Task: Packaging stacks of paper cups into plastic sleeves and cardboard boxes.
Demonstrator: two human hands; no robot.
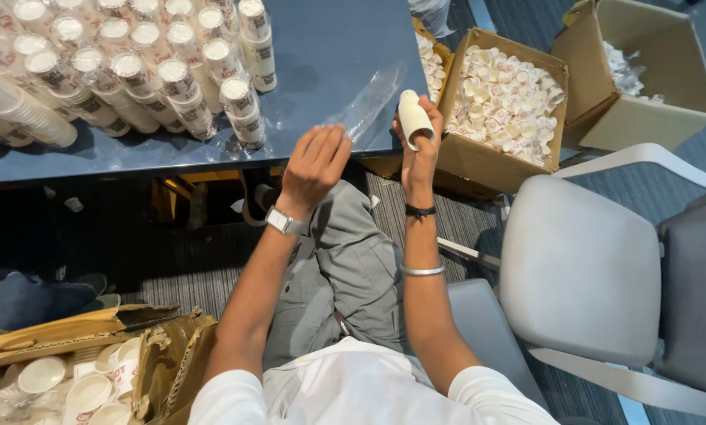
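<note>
My right hand point(420, 149) is raised by the corner of the blue table point(329, 47) and grips a short stack of white paper cups point(412, 116), held on its side. My left hand point(315, 164) hovers just left of it with fingers curled and loosely apart, holding nothing, close to a clear plastic sleeve point(372, 98) lying on the table's edge. Several upright stacks of white printed cups point(132, 71) crowd the table's left half.
An open cardboard box point(504, 98) full of small white lids sits on the floor right of the table, another box point(636, 71) beyond it. A torn carton of cups point(85, 370) lies at lower left. Grey chairs point(581, 267) stand to my right.
</note>
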